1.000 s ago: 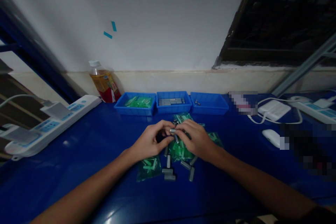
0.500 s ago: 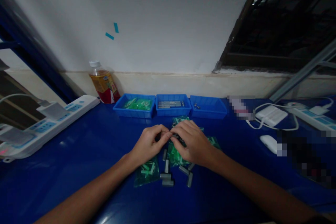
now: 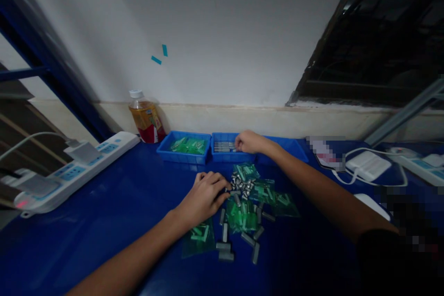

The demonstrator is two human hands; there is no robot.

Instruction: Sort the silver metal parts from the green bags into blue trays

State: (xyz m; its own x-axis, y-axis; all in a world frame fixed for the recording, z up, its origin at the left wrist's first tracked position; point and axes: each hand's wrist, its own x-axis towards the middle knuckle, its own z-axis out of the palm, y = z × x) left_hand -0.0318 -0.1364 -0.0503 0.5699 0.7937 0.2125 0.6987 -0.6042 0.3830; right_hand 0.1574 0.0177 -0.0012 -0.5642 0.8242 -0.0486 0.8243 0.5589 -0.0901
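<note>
Table (image 3: pixel 97 212) extends toward 9 o'clock. Right hand (image 3: pixel 248 142): fingers curled over middle tray (image 3: pixel 229 157), 12 o'clock, containing metal bars (image 3: pixel 224 146). Left hand (image 3: pixel 205 195): fingers bent, metal pieces (image 3: pixel 247 188) at 3 o'clock. Both grips: indeterminable.

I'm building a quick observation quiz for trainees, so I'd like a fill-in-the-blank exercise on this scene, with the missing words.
1. Of the three blue trays, the fingers of the right hand are over the ____ one.
2. The hand nearest the loose small metal pieces is the ____ one.
3. The bags in the left tray are coloured ____.
4. The cap on the bottle is ____.

Missing words: middle; left; green; white.
</note>
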